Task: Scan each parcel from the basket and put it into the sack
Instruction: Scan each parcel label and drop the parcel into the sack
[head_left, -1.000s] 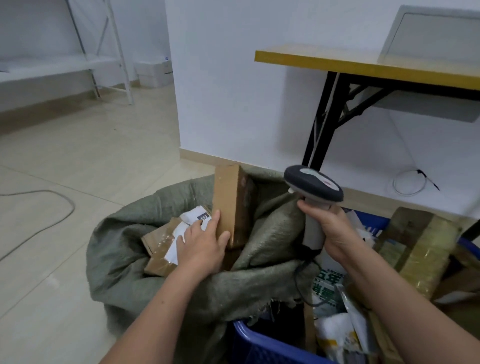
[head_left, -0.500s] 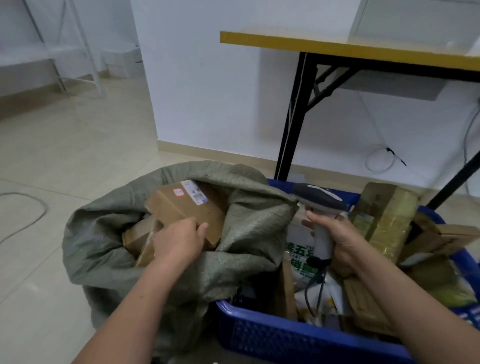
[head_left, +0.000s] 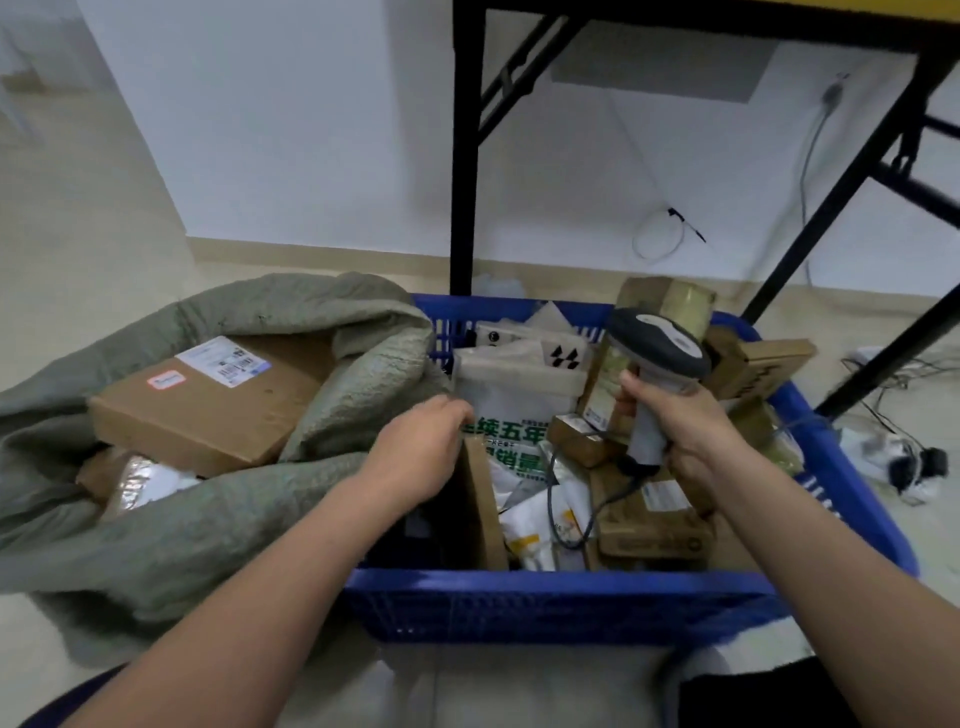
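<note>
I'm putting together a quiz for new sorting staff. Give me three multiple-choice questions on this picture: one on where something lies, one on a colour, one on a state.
1. Where does the cardboard box with the white label lie?
A. on a shelf
B. in the sack
C. on a chair

2. What colour is the basket?
A. blue
B. red
C. yellow

3. What is the right hand doing?
A. hanging open and empty
B. holding a pen
C. gripping the scanner

Answers:
1 B: the box rests inside the sack's open mouth.
2 A: its rim and walls are blue.
3 C: its fingers are wrapped round the scanner's handle.
</note>
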